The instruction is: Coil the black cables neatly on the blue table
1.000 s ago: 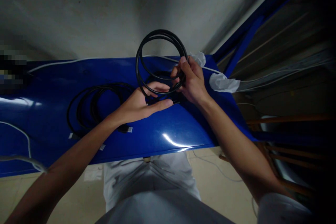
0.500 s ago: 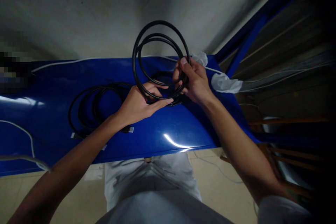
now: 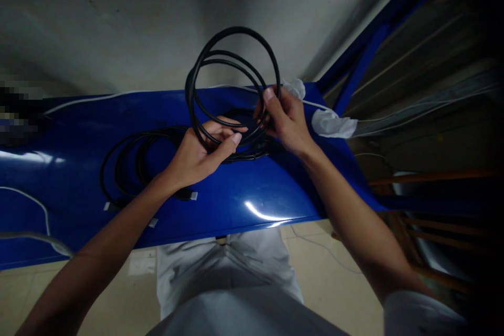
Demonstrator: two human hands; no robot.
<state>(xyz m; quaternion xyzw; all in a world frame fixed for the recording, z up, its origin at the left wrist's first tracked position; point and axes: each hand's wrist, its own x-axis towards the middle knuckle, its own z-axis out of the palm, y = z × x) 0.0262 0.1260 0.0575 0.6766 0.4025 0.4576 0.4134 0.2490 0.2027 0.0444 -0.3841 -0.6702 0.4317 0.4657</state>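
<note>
A black cable (image 3: 241, 30) hangs in several loose loops between my hands, raised above the blue table (image 3: 236, 197). My left hand (image 3: 200, 152) grips the lower left of the loops, thumb stretched along the near side. On the right side of the loops, my right hand (image 3: 285, 115) pinches the cable between thumb and fingers. Under my left wrist lies another coiled black cable (image 3: 118, 168) with a pale-tipped connector (image 3: 192, 196). More black cable (image 3: 252, 155) rests on the table beneath my hands.
White wrapped bundles (image 3: 334, 124) sit at the table's right end, joined by a white cord (image 3: 94, 97) along the back edge. A grey-white cable (image 3: 35, 237) lies at the left. A blue metal frame (image 3: 362, 63) rises at the right, before a wall.
The held loops have shifted left and spread wider. My left hand has moved left and its thumb now lies closer to the loops; my right hand has moved slightly left.
</note>
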